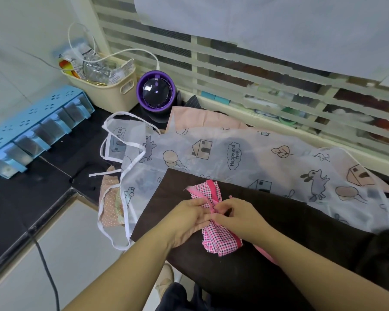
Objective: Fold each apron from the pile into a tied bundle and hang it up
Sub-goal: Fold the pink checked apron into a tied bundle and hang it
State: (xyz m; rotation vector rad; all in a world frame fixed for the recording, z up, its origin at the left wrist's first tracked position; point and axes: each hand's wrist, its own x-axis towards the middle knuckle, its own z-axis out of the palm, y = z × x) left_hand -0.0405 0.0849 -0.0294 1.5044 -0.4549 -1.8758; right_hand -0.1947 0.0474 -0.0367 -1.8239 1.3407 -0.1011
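A pink checked apron [219, 237], folded into a narrow bundle, lies on a dark brown cloth [290, 221] on the counter. A pink strap [208, 194] wraps around its middle. My left hand [189, 218] and my right hand [236, 213] meet at the bundle's middle, and their fingers pinch the pink strap there. Behind lies a white translucent apron [245, 153] printed with houses, leaves and ducks, spread flat, its white ties [130, 162] trailing to the left.
A peach dotted apron [109, 212] lies under the white one at the left. Further back stand a purple and black round appliance [155, 93], a cream basket [112, 88] of packets and a blue drawer organiser [32, 129]. The black counter edge [32, 230] runs along the left.
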